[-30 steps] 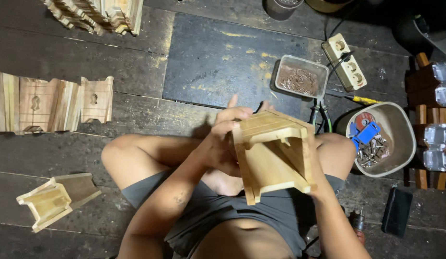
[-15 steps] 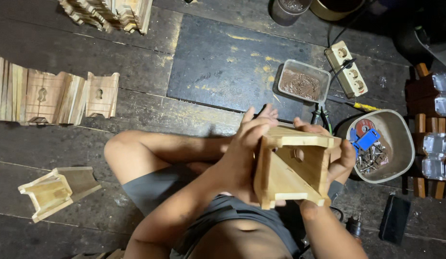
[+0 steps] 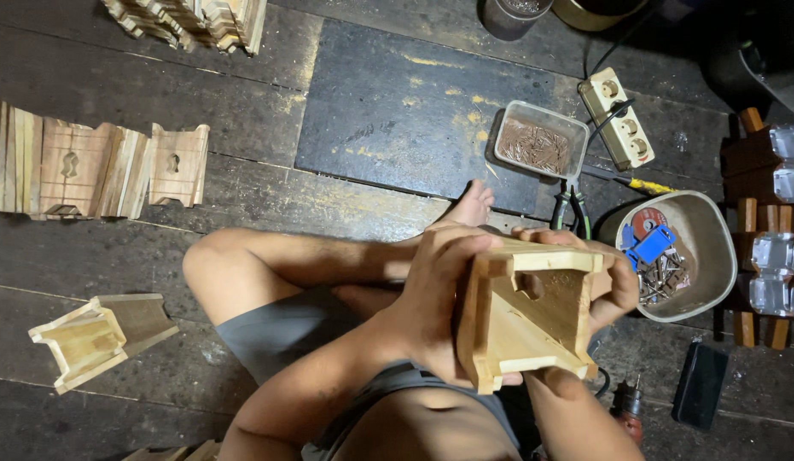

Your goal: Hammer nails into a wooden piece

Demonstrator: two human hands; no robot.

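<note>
I sit cross-legged on a dark plank floor and hold a small pale wooden box-shaped assembly [image 3: 529, 320] over my lap, its open side facing up at me. My left hand [image 3: 435, 299] wraps its left wall. My right hand [image 3: 606, 277] grips its far right corner, fingers curled over the top edge. Both hands are closed on the wood.
A clear tub of small nails [image 3: 540, 141] lies on a dark board ahead, beside a power strip [image 3: 619, 119], pliers [image 3: 572, 209] and a bowl of screws and parts [image 3: 670, 256]. Finished wooden pieces [image 3: 90, 171] line the left; another assembly [image 3: 94, 337] lies lower left. A drill [image 3: 627, 410] rests by my right leg.
I have turned the wooden assembly in my hands, from tilted with its roof edge toward me to squared up with the open side facing me, and shifted it slightly right and down.
</note>
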